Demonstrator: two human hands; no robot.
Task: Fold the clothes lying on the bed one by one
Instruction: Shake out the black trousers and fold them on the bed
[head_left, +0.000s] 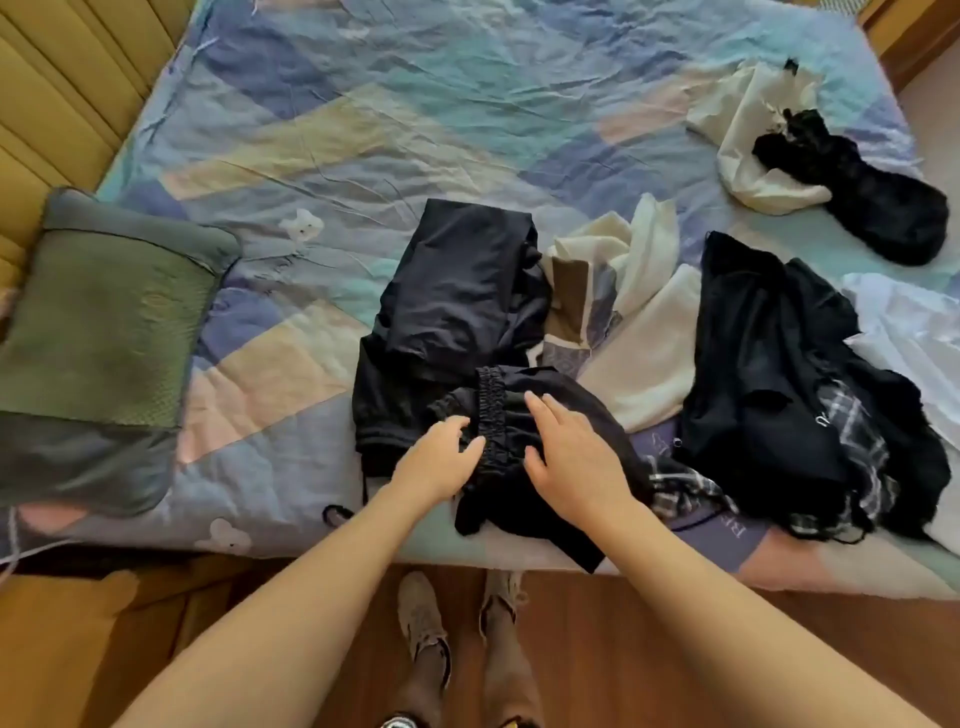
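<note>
A black garment with a gathered elastic waistband (519, 467) lies at the bed's near edge. My left hand (441, 460) has its fingers bent at the waistband's left side, and whether it grips the cloth is unclear. My right hand (569, 457) lies flat on the garment with its fingers spread. Just behind it sits a folded black garment (457, 306). Cream clothes (634, 322) lie to the right of that. Further right is a heap of black and plaid clothes (800, 395). A cream piece with black lace (810, 150) lies at the far right.
The bed (363, 104) wears a pastel patchwork cover, and a green pillow (98, 338) rests at its left by the yellow headboard (57, 93). White cloth (914, 332) lies at the right edge. A wooden floor (649, 623) and my shoes are below.
</note>
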